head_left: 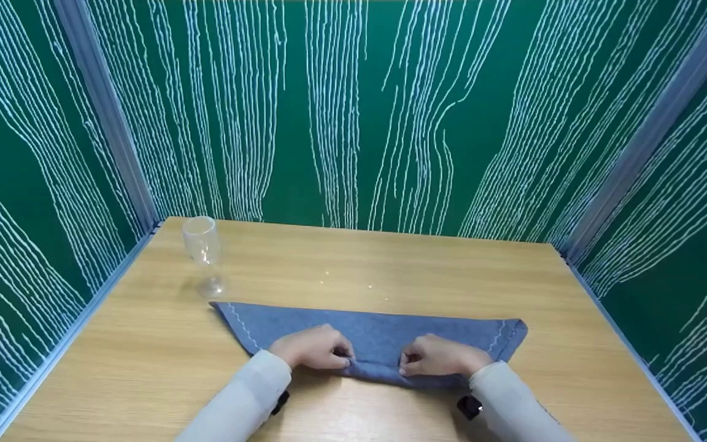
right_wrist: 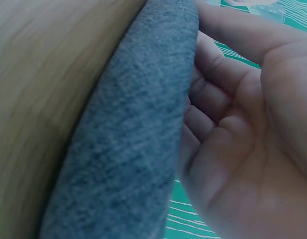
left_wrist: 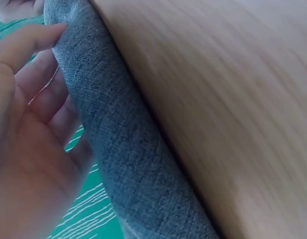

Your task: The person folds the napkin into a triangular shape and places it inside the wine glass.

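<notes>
A blue-grey cloth napkin [head_left: 378,328] with light stitching near its ends lies on the wooden table, its long straight edge at the back and its near edge turned over in a narrow roll. My left hand [head_left: 320,347] pinches that rolled edge left of the middle. On the right, my right hand [head_left: 436,355] pinches the same edge, a short stretch of cloth between the two. Up close in the left wrist view, thumb and fingers meet at the fold [left_wrist: 108,114]. The right wrist view shows the roll [right_wrist: 128,119] beside curled fingers [right_wrist: 213,94].
A clear stemmed glass [head_left: 203,252] stands upright at the back left, just beyond the napkin's left tip. Small white specks [head_left: 370,286] dot the table [head_left: 452,270] behind the cloth. Green walls with white wavy lines [head_left: 292,153] enclose the back and sides.
</notes>
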Demonstrator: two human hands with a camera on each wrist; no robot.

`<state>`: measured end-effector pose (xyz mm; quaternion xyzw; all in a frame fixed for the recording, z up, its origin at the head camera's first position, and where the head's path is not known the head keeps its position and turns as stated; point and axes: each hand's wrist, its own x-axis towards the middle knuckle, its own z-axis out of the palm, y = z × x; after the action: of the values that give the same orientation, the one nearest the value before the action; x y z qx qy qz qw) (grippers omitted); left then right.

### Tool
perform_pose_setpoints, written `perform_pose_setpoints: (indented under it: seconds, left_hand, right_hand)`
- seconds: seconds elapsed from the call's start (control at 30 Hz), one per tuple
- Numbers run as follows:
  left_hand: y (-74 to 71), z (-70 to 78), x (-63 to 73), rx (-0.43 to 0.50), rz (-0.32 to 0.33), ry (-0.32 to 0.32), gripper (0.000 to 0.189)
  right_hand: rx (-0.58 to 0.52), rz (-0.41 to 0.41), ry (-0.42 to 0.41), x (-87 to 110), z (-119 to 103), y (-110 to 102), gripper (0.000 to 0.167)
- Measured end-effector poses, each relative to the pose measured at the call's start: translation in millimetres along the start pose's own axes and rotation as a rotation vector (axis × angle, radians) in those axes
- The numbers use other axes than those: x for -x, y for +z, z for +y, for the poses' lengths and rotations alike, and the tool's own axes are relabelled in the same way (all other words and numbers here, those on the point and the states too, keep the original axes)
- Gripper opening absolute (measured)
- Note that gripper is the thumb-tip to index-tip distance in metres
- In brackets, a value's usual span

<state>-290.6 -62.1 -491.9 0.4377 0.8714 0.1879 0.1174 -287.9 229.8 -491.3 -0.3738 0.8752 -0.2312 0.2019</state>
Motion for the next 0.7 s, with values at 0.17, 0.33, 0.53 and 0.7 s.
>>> perform_pose_setpoints:
  seconds: [0.17, 0.33, 0.53, 0.7]
  left_hand:
    - [1.9, -1.7, -0.2, 0.033, -0.002, -0.016, 0.016]
    - [3.8, -0.7, 0.1, 0.06, 0.019, -0.027, 0.015]
    - [6.3, -1.4, 0.7, 0.069, 0.019, -0.059, 0.016]
    - [6.6, -2.2, 2.6, 0.063, 0.032, -0.047, 0.016]
  right_hand:
    - [0.031, 0.037, -0.015, 3.9, -2, 1, 0.008]
    - [0.126, 0.098, -0.045, 8.6, -6, 7, 0.005]
    - [0.269, 0.177, -0.078, 14.3, -7, 13, 0.012]
    - [0.291, 0.18, -0.062, 16.6, -8, 15, 0.029]
